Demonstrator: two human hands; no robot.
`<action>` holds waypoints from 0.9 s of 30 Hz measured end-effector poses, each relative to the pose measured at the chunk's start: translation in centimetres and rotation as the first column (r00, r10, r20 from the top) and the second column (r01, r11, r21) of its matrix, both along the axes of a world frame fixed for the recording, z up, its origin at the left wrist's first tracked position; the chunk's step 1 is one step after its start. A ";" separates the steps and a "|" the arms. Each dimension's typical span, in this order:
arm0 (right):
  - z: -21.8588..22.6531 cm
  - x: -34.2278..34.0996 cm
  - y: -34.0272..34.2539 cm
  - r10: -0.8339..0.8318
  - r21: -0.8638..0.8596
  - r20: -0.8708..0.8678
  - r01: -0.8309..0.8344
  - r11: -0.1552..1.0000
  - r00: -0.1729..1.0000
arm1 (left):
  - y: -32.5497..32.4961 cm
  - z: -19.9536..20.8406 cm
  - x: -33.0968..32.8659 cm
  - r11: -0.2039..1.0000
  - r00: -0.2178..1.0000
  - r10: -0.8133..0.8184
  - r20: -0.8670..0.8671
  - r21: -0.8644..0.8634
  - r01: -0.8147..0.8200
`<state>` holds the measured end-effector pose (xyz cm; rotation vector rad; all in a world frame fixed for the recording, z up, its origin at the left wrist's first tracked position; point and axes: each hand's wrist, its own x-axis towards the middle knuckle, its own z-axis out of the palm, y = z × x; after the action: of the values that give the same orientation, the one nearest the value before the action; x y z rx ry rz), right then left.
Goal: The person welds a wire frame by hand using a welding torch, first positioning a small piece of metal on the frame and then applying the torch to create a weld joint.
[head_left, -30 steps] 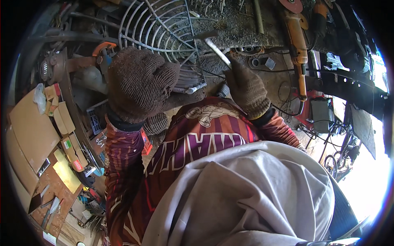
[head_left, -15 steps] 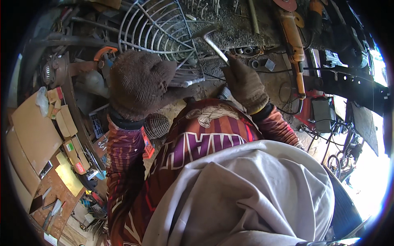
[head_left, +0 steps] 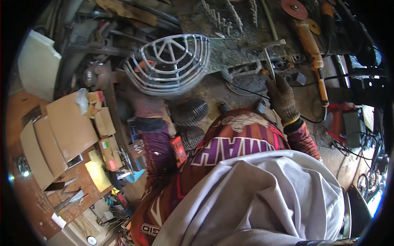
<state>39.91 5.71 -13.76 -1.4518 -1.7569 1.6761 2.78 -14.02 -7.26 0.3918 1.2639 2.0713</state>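
- The gloved left hand [head_left: 144, 102] is at the lower left of the ribbed wire basket [head_left: 174, 67]; its fingers are hidden, so its grip cannot be told.
- The gloved right hand [head_left: 284, 100] grips a chipping hammer [head_left: 269, 61] by its handle.
- An angle grinder [head_left: 310, 45] lies to the hammer's right.

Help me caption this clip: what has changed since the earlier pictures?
The view shifted. The bowl-shaped grey metal-wire cage has turned and come lower in the picture, the brown-gloved left hand now partly behind it. The brown-gloved right hand moved rightward from it, still gripping the silver-handled hammer. The long orange grinder with its red disc stayed put.
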 end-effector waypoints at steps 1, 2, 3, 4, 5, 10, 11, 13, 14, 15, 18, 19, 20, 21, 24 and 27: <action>0.3 -0.3 -0.2 0.016 0.027 0.003 -0.016 1.000 1.000 | 0.5 0.1 0.8 0.995 0.984 -0.079 0.157 0.068 0.069; 0.4 -0.4 -0.4 0.020 0.058 0.019 -0.021 0.998 1.000 | 1.5 0.9 3.4 0.993 0.962 -0.099 0.253 0.085 0.080; 0.4 -0.5 -0.3 0.029 0.081 0.031 -0.032 0.996 0.999 | 2.0 2.5 5.5 0.992 0.933 -0.111 0.342 0.094 0.084; -1.0 -0.4 -0.3 0.052 0.157 0.063 -0.062 0.986 0.997 | 0.8 1.1 4.6 0.976 0.900 -0.201 0.387 0.161 0.149; -2.4 -0.3 -0.2 0.066 0.234 0.103 -0.089 0.968 0.992 | -1.1 -2.4 3.0 0.950 0.854 -0.293 0.430 0.233 0.208; 3.1 -0.8 0.1 0.052 -0.055 0.128 -0.046 0.997 0.990 | -4.0 -5.9 3.6 0.943 0.877 -0.299 0.375 0.255 0.213; 2.7 -0.6 0.2 0.056 -0.026 0.141 -0.053 0.998 0.988 | -4.2 -6.0 4.0 0.942 0.880 -0.296 0.370 0.264 0.206; 0.2 0.0 0.6 0.087 0.128 0.164 -0.109 0.986 0.983 | -4.2 -6.4 4.5 0.933 0.875 -0.310 0.371 0.297 0.205; -1.0 0.4 0.8 0.101 0.203 0.176 -0.137 0.970 0.979 | -4.3 -6.8 4.7 0.927 0.869 -0.321 0.376 0.313 0.207; -1.4 0.5 0.9 0.126 0.224 0.177 -0.165 0.960 0.976 | -4.6 -6.6 4.8 0.924 0.867 -0.325 0.377 0.322 0.207; -1.8 0.3 0.9 0.171 0.263 0.175 -0.213 0.941 0.970 | -5.1 -7.2 5.6 0.906 0.848 -0.356 0.392 0.368 0.210; -1.2 0.2 0.8 0.167 0.257 0.168 -0.206 0.944 0.972 | -5.3 -7.4 5.7 0.900 0.844 -0.367 0.391 0.380 0.215; -1.0 0.0 0.7 0.168 0.255 0.167 -0.207 0.944 0.972 | -5.4 -7.6 5.9 0.894 0.841 -0.378 0.388 0.391 0.221; -0.8 0.0 0.6 0.162 0.254 0.167 -0.202 0.946 0.972 | -5.3 -7.7 6.0 0.887 0.834 -0.392 0.389 0.401 0.229; -1.4 0.3 0.7 0.150 0.259 0.172 -0.192 0.947 0.974 | -5.2 -7.8 6.2 0.871 0.823 -0.423 0.380 0.420 0.254; -1.9 0.1 0.8 0.144 0.237 0.207 -0.193 0.952 0.968 | -5.4 -7.6 6.5 0.862 0.812 -0.445 0.377 0.427 0.274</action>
<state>40.02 6.51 -15.69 -1.4132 -2.1644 1.3590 9.28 -19.43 -14.87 0.2466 0.4765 1.8912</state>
